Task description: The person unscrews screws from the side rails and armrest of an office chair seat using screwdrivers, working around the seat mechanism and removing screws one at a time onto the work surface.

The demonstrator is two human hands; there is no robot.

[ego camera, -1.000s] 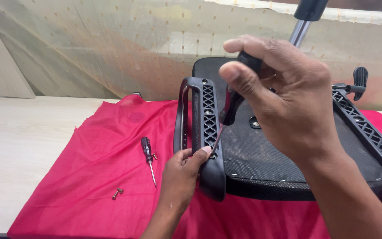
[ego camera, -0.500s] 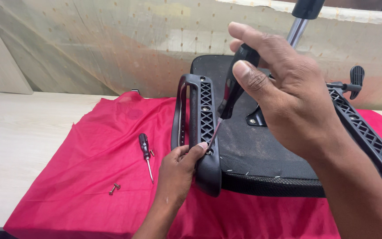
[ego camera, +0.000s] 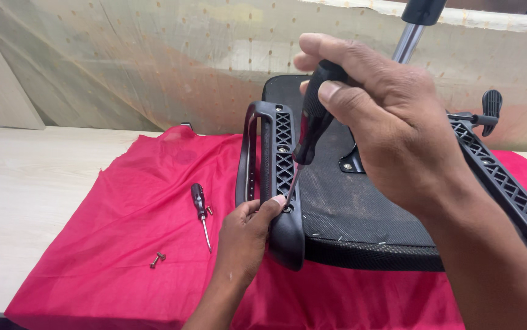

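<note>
Two bare hands work on an upturned black office chair seat [ego camera: 361,201] lying on a red cloth [ego camera: 123,244] spread over a pale wooden desk [ego camera: 25,195]. Nearest, at 6 o'clock, the left hand [ego camera: 245,238] has its grip closed around the lower end of the black armrest bracket [ego camera: 276,177], thumb pressed just beside a screw hole. From that hole the bracket's long axis runs from 6 toward 12 o'clock, its lattice face turned toward the seat. Higher, toward 1 o'clock, the right hand [ego camera: 392,128] holds its grip tight on the dark handle of a screwdriver [ego camera: 309,131]; the shaft slants down toward 7 o'clock, tip meeting the bracket right at the left thumb, so the left hand is the nearer to the screw point. At 9 o'clock from the left hand, a second small screwdriver [ego camera: 200,211] lies on the cloth, with loose screws [ego camera: 157,259] near it. Farther right, the other armrest [ego camera: 502,183] slopes along the seat edge. Beyond, a chrome gas-lift column [ego camera: 405,40] rises before a beige dotted sheet [ego camera: 153,67]. No packages, labels or signs show.
</note>
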